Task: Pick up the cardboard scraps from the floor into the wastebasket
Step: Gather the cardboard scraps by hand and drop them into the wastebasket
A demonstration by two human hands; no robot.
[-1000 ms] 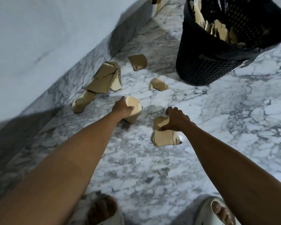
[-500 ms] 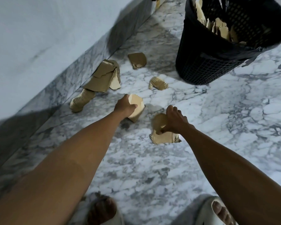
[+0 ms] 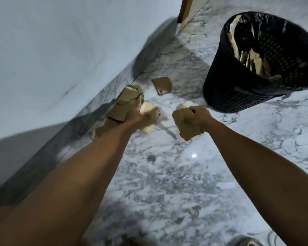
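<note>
Cardboard scraps, one gripped in each hand (image 3: 144, 117) (image 3: 198, 116), could slip short of the bin (image 3: 238, 89) if grips loosen

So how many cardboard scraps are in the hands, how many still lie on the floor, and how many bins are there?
Brown cardboard scraps held: 2, pale scrap in left hand, tan scrap in right hand
Loose brown cardboard clusters on the marble floor: 3
Black mesh wastebasket: 1
Total: 6
</note>
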